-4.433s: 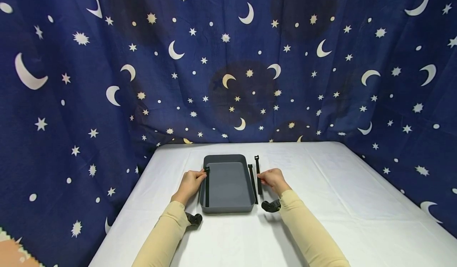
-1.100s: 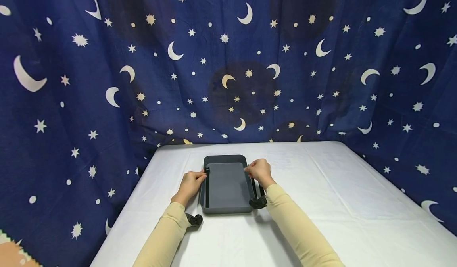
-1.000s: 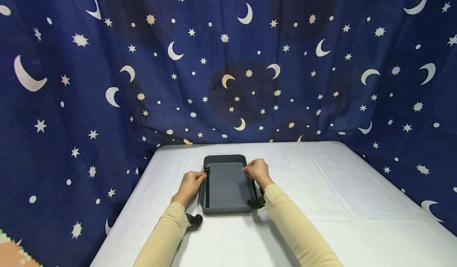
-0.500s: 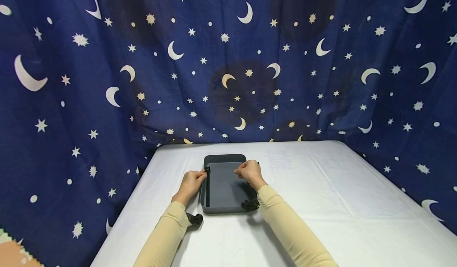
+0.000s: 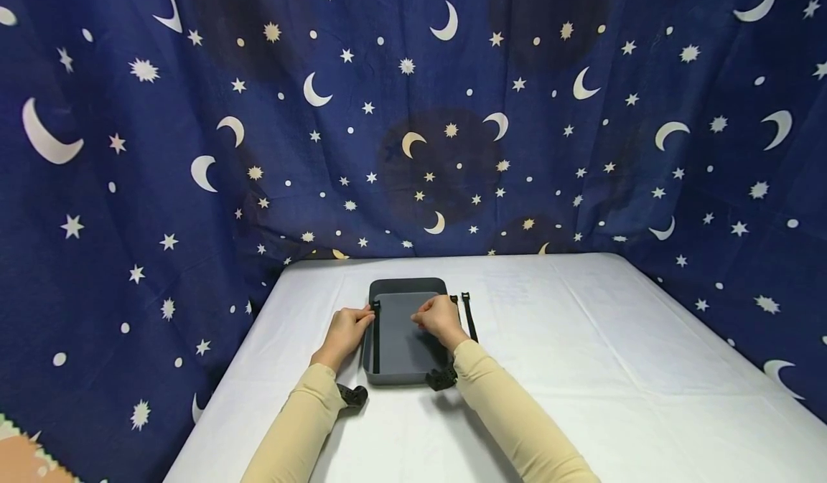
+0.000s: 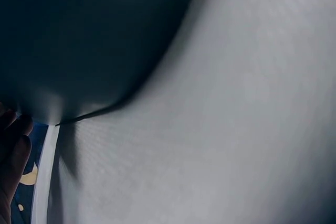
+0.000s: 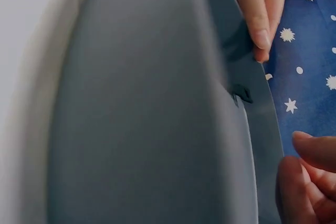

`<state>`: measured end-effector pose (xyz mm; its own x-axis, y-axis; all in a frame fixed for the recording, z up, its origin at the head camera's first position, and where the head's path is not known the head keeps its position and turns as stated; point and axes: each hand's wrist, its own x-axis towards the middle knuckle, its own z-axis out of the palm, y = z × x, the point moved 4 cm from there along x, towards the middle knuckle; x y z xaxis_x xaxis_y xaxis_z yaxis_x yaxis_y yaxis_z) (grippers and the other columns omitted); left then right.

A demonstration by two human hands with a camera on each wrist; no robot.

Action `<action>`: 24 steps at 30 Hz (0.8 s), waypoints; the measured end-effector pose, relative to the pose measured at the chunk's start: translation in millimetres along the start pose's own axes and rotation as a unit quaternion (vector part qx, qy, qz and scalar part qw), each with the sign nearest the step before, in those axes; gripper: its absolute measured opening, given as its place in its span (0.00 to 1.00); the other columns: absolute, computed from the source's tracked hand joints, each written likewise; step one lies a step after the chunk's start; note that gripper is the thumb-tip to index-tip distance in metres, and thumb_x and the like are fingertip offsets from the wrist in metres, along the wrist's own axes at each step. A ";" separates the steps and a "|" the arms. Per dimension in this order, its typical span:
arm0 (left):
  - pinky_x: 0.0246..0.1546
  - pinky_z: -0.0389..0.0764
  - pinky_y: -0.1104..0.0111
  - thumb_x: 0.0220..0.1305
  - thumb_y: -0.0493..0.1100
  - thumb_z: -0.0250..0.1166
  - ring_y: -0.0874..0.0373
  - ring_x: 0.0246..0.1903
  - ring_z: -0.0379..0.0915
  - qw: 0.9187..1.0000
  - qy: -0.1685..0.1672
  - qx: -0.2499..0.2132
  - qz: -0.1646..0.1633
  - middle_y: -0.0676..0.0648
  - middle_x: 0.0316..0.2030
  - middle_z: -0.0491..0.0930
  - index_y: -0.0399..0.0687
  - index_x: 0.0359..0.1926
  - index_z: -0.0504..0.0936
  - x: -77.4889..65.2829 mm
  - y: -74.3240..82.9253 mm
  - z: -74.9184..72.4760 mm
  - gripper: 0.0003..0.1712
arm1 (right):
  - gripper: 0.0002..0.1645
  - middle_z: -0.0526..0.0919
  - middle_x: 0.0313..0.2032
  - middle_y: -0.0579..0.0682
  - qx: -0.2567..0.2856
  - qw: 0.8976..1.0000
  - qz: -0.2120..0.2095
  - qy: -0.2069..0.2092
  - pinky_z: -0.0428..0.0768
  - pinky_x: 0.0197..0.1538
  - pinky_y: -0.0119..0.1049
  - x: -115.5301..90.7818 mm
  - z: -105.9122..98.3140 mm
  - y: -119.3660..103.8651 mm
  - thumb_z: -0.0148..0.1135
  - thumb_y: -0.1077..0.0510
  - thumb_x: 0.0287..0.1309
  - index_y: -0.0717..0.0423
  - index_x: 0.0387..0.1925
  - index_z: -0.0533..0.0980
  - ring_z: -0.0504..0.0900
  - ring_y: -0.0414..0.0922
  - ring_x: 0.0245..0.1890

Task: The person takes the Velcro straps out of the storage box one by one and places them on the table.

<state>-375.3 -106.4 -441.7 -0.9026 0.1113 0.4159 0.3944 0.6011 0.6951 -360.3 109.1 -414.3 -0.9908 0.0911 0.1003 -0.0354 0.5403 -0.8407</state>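
Observation:
A dark grey rectangular tray [image 5: 405, 380] stands on the table. My left hand [image 5: 344, 334] pinches its left rim, with the fingertips [image 7: 261, 45] at the wall in the right wrist view. Inside, along the left wall, lies a black cable strap [image 5: 376, 343] with a buckle-like head. My right hand [image 5: 441, 319] hovers over the tray's right half, thumb and fingers bent and a little apart in the right wrist view, nothing visible between them. Right of the tray lie a black strap [image 5: 455, 299], mostly hidden by this hand, and an outer black strap [image 5: 469, 318].
A white cloth [image 5: 620, 368] covers the table. Behind it hangs a dark blue curtain [image 5: 362, 146] with moons and stars. Black wrist cameras stick out under both sleeves, the right one [image 5: 442, 378] over the tray's front right corner.
My right hand has left the outer strap, which it touched 4.4 s ago, and moved left over the tray. That strap now lies slightly shifted and slanted. The left hand keeps its place.

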 end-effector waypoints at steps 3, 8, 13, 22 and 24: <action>0.59 0.81 0.52 0.66 0.38 0.67 0.43 0.54 0.82 1.000 -0.001 0.000 0.000 0.40 0.52 0.84 0.34 0.46 0.88 0.1 -0.2 0.2 0.12 | 0.07 0.86 0.22 0.51 -0.011 1.000 -0.010 0.000 0.79 0.25 0.31 -2.2 5.7 -1.8 0.76 0.62 0.51 0.61 0.25 0.85 0.83 0.40 0.21; 0.59 0.81 0.52 0.67 0.38 0.66 0.43 0.54 0.82 1.000 -0.003 0.000 -0.003 0.40 0.52 0.84 0.34 0.46 0.88 -0.1 0.1 0.1 0.12 | 0.07 0.86 0.20 0.49 -0.010 1.000 -0.011 -0.007 0.76 0.24 0.29 -5.5 15.6 -3.6 0.76 0.62 0.51 0.60 0.24 0.85 0.82 0.39 0.20; 0.59 0.81 0.52 0.67 0.38 0.66 0.43 0.55 0.81 1.000 -0.009 -0.002 -0.010 0.40 0.53 0.84 0.35 0.46 0.88 0.5 0.8 0.1 0.12 | 0.06 0.87 0.22 0.50 -0.002 1.000 -0.001 -0.017 0.77 0.24 0.29 -7.4 26.4 -4.2 0.76 0.62 0.51 0.61 0.25 0.86 0.83 0.38 0.21; 0.59 0.81 0.54 0.68 0.40 0.66 0.45 0.56 0.81 1.000 -0.014 0.003 -0.022 0.41 0.54 0.83 0.36 0.47 0.88 1.7 -0.9 0.6 0.13 | 0.07 0.87 0.23 0.50 -0.004 1.000 -0.004 -0.024 0.79 0.26 0.29 -10.9 41.6 -9.2 0.77 0.61 0.49 0.61 0.25 0.86 0.83 0.38 0.21; 0.59 0.81 0.54 0.68 0.40 0.66 0.45 0.56 0.81 1.000 -0.014 0.004 -0.024 0.42 0.54 0.83 0.36 0.47 0.87 1.5 -1.2 0.8 0.13 | 0.07 0.87 0.23 0.50 -0.005 1.000 -0.006 -0.027 0.79 0.26 0.29 -12.2 44.2 -10.4 0.77 0.61 0.50 0.61 0.25 0.86 0.83 0.38 0.21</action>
<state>-377.2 -106.3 -442.4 -0.9251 0.1044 0.3652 0.3491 0.6126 0.7091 -353.6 65.5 -430.3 -0.9959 0.0382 0.0816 -0.0472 0.5500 -0.8338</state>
